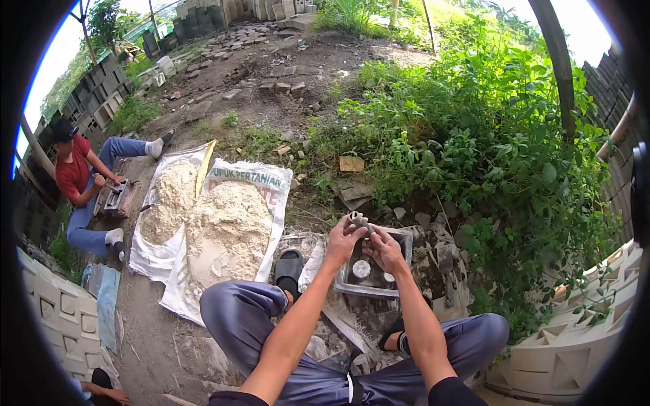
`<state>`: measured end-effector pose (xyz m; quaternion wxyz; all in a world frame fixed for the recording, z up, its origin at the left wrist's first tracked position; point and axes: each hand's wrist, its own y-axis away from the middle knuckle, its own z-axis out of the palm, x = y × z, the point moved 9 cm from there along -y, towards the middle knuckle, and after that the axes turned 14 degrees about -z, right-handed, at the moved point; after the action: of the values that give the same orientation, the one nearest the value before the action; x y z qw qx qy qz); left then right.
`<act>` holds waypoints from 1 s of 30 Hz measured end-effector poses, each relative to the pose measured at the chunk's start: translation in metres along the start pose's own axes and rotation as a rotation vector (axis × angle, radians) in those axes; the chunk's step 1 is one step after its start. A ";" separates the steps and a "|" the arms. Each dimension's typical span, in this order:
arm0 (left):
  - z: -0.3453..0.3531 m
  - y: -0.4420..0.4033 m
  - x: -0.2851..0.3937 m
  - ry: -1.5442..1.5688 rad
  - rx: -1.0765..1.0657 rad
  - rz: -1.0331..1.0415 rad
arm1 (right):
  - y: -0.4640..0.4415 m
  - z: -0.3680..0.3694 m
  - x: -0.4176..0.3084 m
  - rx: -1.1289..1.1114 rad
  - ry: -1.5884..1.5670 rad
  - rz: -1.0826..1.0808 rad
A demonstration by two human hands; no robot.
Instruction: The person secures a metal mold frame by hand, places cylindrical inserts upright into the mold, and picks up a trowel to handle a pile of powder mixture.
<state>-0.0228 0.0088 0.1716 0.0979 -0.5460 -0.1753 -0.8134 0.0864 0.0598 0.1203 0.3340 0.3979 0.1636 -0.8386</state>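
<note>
Between my two hands is a small grey piece point(359, 219) with a round, hollow-looking end; its exact kind is hard to make out. My left hand point(344, 242) closes its fingers around one side of it. My right hand point(386, 252) grips it from the other side, fingers curled. Just below the hands, a rectangular metal mould frame point(365, 292) sits on the ground between my feet. Inside it are pale round discs, one of them point(361, 270) plainly visible, the rest partly covered by my right hand and arm.
Heaps of pale powder point(230, 213) lie on white sacks point(281, 186) to the left. A person in a red shirt point(73, 169) sits beyond, working at another mould point(116, 197). Dense green plants point(474, 162) grow on the right. Pale moulded blocks point(575, 358) stand at lower right.
</note>
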 end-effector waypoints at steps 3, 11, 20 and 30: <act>-0.008 0.013 0.013 -0.315 0.122 0.054 | -0.001 0.005 0.015 -0.006 0.068 0.040; -0.107 -0.022 -0.065 0.108 0.519 -0.115 | 0.004 -0.056 0.015 0.187 0.597 0.097; -0.160 0.006 -0.201 0.377 0.802 -0.649 | 0.015 -0.066 0.056 0.287 1.486 0.209; -0.156 -0.001 -0.238 0.424 0.695 -0.676 | -0.011 -0.055 0.091 0.520 1.666 0.265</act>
<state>-0.0653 -0.0592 -0.1015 0.0386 -0.2178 -0.5772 -0.7861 0.0673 0.0585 0.0153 0.0997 0.9591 0.1106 -0.2407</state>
